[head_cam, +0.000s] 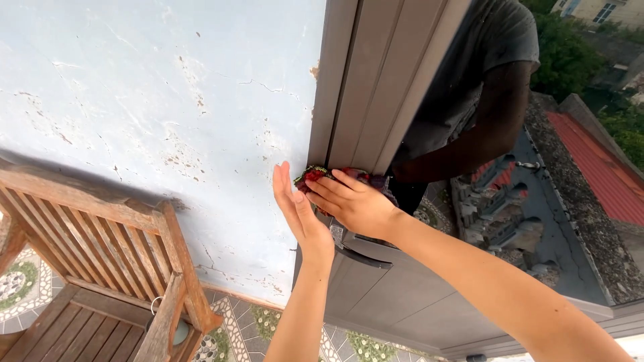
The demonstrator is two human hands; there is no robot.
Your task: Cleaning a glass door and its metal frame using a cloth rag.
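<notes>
Pressing a red-and-green cloth (pixel 310 177) against the grey door frame (pixel 359 80), the right hand (pixel 352 201) wiped, fingers closed on it; the left hand (pixel 295 208) stood flat, fingers straight, beside the frame's edge.

slatted wooden chair (pixel 100 261) at lower left, standing on patterned floor tiles (pixel 235 332) w/ green & white motifs. pale blue wall (pixel 147 100) behind it, paint cracked & chipped. glass at right reflects a red roof (pixel 597 167) & trees (pixel 563 53).
</notes>
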